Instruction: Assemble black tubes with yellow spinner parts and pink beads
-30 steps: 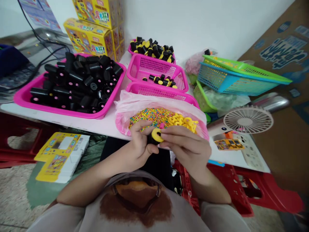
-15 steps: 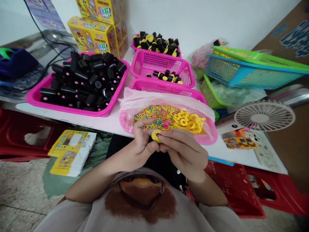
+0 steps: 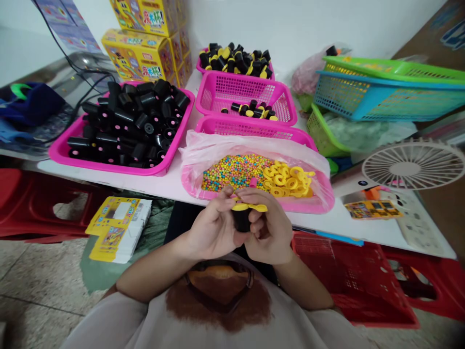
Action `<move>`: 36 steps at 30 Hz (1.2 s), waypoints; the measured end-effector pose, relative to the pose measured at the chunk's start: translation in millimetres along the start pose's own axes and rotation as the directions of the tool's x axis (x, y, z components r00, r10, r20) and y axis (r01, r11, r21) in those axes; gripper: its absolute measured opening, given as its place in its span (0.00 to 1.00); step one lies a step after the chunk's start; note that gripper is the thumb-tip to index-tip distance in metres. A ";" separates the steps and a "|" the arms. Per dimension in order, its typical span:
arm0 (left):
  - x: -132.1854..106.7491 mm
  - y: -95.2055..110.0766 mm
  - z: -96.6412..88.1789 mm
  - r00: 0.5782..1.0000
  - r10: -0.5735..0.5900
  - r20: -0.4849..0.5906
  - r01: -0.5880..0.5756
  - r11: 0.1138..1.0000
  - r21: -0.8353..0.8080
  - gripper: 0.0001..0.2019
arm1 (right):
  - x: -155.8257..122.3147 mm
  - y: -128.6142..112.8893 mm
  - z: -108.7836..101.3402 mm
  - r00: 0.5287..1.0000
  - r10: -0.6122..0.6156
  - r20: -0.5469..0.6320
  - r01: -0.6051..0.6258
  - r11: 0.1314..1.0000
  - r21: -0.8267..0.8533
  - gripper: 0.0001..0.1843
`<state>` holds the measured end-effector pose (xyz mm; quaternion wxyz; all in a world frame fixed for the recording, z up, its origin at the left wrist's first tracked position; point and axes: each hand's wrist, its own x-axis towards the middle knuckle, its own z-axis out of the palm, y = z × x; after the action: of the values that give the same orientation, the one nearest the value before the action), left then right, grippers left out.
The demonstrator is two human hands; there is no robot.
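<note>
Close to my chest, both hands hold a small black cup (image 3: 241, 220) with a yellow flip lid (image 3: 250, 207) on its top. My left hand (image 3: 212, 228) is closed around the cup's left side. My right hand (image 3: 271, 228) grips it from the right, fingers at the lid, whose yellow tab sticks out to the right. Just beyond lies a pink basket (image 3: 189, 186) lined with a clear plastic bag. It holds small coloured beads (image 3: 232, 169), a pink tube piece (image 3: 253, 182) and several yellow lids (image 3: 290, 179).
A pink tray (image 3: 145, 170) of black cups stands left. Behind are pink baskets (image 3: 214, 94) with lidded cups. Yellow boxes (image 3: 140, 53) are stacked at the back. Right are green and blue baskets (image 3: 366, 97) and a fan (image 3: 410, 167). Flat cartons (image 3: 118, 228) lie lower left.
The cup has turned upright, so its black side and the lid's tab now show. Both hands have shifted their hold around it. The camera view has moved slightly.
</note>
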<state>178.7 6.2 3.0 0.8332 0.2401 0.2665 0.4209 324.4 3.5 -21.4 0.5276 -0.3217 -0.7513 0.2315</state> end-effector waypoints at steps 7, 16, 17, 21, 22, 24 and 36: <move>-5.4 -10.2 -10.2 0.979 0.135 0.153 -0.155 0.980 0.126 0.21 | 7.4 4.6 -27.6 0.979 0.090 0.184 -0.129 0.968 0.215 0.27; -7.3 20.2 -23.0 0.619 0.136 0.773 -0.740 0.431 0.516 0.15 | -1.5 17.2 -34.0 0.956 0.173 0.238 -0.286 0.733 0.618 0.19; -8.6 23.6 -23.2 0.609 0.127 0.783 -0.766 0.350 0.539 0.17 | -4.1 18.3 -31.0 0.934 0.241 0.263 -0.356 0.670 0.651 0.22; -21.0 38.4 -15.8 0.732 -0.028 0.680 -0.671 0.143 0.728 0.18 | -8.4 21.0 -22.3 0.783 0.374 0.496 -0.614 0.346 0.709 0.42; -24.1 42.0 -12.8 0.765 -0.074 0.640 -0.628 0.133 0.767 0.18 | -8.3 20.3 -20.3 0.732 0.373 0.571 -0.675 0.281 0.682 0.43; -27.9 47.7 -8.0 0.798 -0.141 0.586 -0.578 0.097 0.811 0.18 | -8.0 17.4 -15.3 0.654 0.361 0.665 -0.752 0.213 0.624 0.41; 11.0 45.8 -10.1 0.729 0.009 0.685 -0.684 -0.022 0.729 0.16 | -35.3 16.0 -25.8 0.833 0.492 0.252 -0.519 0.541 0.661 0.35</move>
<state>151.5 41.4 21.4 0.3394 0.8871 0.1768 0.2581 360.9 -11.1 -46.5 0.5060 -0.2929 -0.4877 0.6483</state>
